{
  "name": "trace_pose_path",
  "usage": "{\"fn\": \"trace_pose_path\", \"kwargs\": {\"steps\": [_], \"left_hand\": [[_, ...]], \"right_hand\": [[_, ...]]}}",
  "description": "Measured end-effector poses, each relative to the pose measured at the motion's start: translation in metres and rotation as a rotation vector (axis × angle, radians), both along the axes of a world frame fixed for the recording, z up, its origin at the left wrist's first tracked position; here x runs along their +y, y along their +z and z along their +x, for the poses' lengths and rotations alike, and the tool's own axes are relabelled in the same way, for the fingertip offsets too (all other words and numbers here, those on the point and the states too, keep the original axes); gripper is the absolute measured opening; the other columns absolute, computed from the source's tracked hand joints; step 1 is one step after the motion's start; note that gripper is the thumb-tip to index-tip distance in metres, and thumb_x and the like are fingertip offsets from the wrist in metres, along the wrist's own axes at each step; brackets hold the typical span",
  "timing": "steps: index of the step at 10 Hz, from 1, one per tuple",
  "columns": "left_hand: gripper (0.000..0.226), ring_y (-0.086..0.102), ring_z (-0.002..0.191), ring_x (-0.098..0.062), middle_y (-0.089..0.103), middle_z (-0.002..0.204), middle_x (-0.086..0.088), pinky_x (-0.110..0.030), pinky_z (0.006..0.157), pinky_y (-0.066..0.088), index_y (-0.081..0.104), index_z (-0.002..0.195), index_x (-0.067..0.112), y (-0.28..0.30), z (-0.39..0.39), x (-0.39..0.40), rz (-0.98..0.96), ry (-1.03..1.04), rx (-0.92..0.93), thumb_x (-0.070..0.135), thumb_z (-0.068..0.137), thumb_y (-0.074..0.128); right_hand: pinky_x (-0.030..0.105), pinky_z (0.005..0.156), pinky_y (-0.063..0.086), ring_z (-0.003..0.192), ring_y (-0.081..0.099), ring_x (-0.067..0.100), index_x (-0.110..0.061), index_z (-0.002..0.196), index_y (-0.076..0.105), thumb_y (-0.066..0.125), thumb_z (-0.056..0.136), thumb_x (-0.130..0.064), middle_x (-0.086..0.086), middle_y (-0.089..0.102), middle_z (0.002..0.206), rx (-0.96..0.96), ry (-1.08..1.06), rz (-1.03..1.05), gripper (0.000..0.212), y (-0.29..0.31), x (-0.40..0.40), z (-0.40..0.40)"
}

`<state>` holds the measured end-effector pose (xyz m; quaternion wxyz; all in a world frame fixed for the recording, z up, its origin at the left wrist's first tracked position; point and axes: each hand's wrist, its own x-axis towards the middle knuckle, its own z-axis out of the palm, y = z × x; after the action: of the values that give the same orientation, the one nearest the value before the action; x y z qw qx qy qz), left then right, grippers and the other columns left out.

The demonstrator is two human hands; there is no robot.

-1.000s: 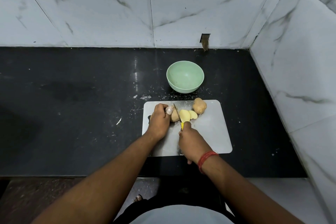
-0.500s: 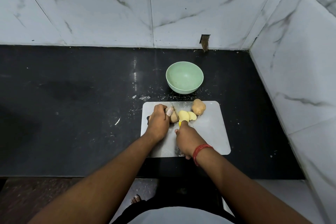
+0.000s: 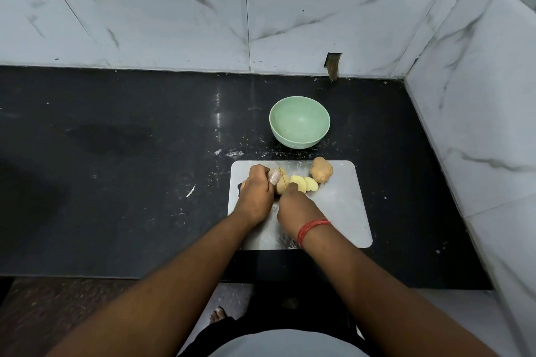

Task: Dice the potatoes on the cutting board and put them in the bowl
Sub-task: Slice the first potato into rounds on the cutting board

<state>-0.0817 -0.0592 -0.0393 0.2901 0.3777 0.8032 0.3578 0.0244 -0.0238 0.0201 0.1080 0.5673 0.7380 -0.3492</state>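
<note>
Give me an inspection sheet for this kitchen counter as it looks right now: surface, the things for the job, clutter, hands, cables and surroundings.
Surface: black counter, with pale specks and smears near the board.
Job's things: grey cutting board; one whole potato at its far right; cut slices beside the potato being cut; green bowl beyond the board, nothing in it.
Clutter: small white scrap left of the board.
Hands: left hand steadies the potato being cut; right hand has a grip on the knife.
Cables: nothing seen.
Surroundings: white marble-look wall tiles, a small notch at the wall's base.
</note>
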Motion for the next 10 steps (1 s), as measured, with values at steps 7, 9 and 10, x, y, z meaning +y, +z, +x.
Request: {"fn": "trace_pose_path", "kwargs": {"steps": [7, 9, 10], "left_hand": [[0.036, 0.053, 0.106, -0.034, 0.055, 0.120, -0.008, -0.050, 0.098, 0.042, 0.050, 0.114, 0.014, 0.005, 0.009, 0.005, -0.028, 0.040, 0.102, 0.047, 0.106, 0.039], [0.035, 0.053, 0.106, -0.033, 0.053, 0.122, -0.011, -0.046, 0.097, 0.041, 0.050, 0.116, 0.008, 0.009, 0.010, 0.005, -0.026, 0.014, 0.116, 0.041, 0.107, 0.041], [0.036, 0.052, 0.105, -0.032, 0.054, 0.122, -0.011, -0.047, 0.098, 0.041, 0.049, 0.115, 0.010, 0.009, 0.010, 0.005, -0.026, 0.027, 0.101, 0.043, 0.107, 0.041]], "right_hand": [[0.034, 0.075, 0.039, 0.085, 0.043, 0.024, -0.001, 0.125, 0.055, 0.046, 0.098, -0.014, 0.009, 0.045, 0.096, -0.046, 0.245, 0.013, 0.032, 0.009, 0.001, 0.018], [0.031, 0.065, 0.039, 0.066, 0.047, 0.016, 0.002, 0.133, 0.038, 0.042, 0.099, -0.008, 0.005, 0.050, 0.078, -0.039, 0.151, -0.073, 0.036, 0.005, 0.001, 0.016], [0.031, 0.072, 0.038, 0.081, 0.053, 0.020, 0.000, 0.142, 0.025, 0.041, 0.099, -0.009, 0.008, 0.052, 0.087, -0.025, 0.110, -0.096, 0.047, 0.004, -0.002, 0.014]]}}
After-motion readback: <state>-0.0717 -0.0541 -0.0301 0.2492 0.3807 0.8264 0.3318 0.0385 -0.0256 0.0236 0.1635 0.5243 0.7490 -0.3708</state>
